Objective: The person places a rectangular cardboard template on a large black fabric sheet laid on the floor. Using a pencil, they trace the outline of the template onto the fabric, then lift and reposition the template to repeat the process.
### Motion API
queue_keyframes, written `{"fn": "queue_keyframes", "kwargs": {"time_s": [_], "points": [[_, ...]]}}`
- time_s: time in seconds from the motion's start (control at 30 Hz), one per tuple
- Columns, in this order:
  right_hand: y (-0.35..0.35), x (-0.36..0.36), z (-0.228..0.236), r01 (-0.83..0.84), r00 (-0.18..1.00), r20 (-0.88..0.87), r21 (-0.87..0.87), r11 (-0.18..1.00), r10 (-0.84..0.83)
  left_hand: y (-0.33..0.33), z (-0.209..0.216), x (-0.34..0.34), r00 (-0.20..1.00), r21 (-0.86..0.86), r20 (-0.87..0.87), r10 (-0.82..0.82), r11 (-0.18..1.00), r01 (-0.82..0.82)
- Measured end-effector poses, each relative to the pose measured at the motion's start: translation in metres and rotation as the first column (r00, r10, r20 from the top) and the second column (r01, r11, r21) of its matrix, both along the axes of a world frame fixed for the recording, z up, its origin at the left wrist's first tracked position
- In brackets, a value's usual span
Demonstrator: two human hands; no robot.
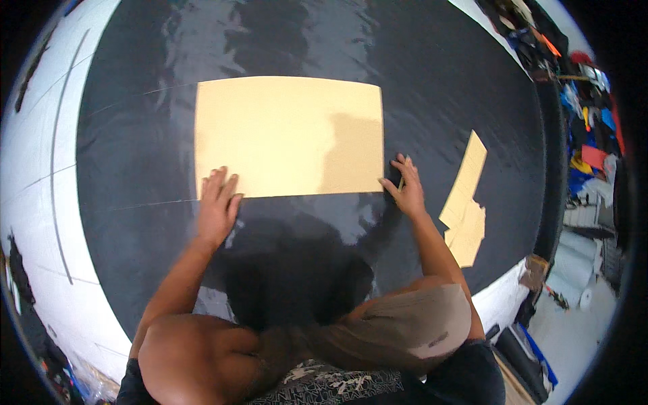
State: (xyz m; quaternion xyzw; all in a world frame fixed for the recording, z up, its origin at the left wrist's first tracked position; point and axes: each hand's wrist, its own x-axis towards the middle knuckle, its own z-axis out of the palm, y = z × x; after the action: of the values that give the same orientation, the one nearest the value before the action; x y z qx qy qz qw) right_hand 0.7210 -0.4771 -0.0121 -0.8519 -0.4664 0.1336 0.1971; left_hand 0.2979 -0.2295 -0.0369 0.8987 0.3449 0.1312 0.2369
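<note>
A flat tan cardboard rectangle (283, 135) lies on a large sheet of shiny black material (304, 40). Its lower left corner is under my left hand (219, 199), which presses down flat with the fingers stretched forward. At the lower right corner, my right hand (407, 189) has its thumb against the card's edge and its fingertips on the black sheet. Something thin, pale and stick-like (401, 182) shows between that thumb and forefinger; its kind is too small to make out. Faint thin light lines (158, 204) run left from the cardboard across the black sheet.
Tan cardboard pieces (464, 196), one a long strip, lie right of my right hand. A white surface (40, 169) borders the black sheet on the left. Past its right edge are a mixed colourful pile (587, 148) and pale rolls (574, 263). My knees are at the lower edge.
</note>
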Motion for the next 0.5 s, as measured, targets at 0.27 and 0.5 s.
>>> {"fn": "queue_keyframes", "kwargs": {"time_s": [0.27, 0.5], "points": [[-0.004, -0.008, 0.012, 0.081, 0.996, -0.037, -0.145, 0.986, -0.087, 0.017, 0.04, 0.028, 0.978, -0.087, -0.206, -0.044, 0.996, 0.026], [0.006, -0.007, 0.021, 0.087, 0.992, -0.07, -0.183, 0.979, -0.101, 0.035, 0.061, 0.046, 0.919, -0.191, -0.383, -0.094, 0.981, 0.02]]}}
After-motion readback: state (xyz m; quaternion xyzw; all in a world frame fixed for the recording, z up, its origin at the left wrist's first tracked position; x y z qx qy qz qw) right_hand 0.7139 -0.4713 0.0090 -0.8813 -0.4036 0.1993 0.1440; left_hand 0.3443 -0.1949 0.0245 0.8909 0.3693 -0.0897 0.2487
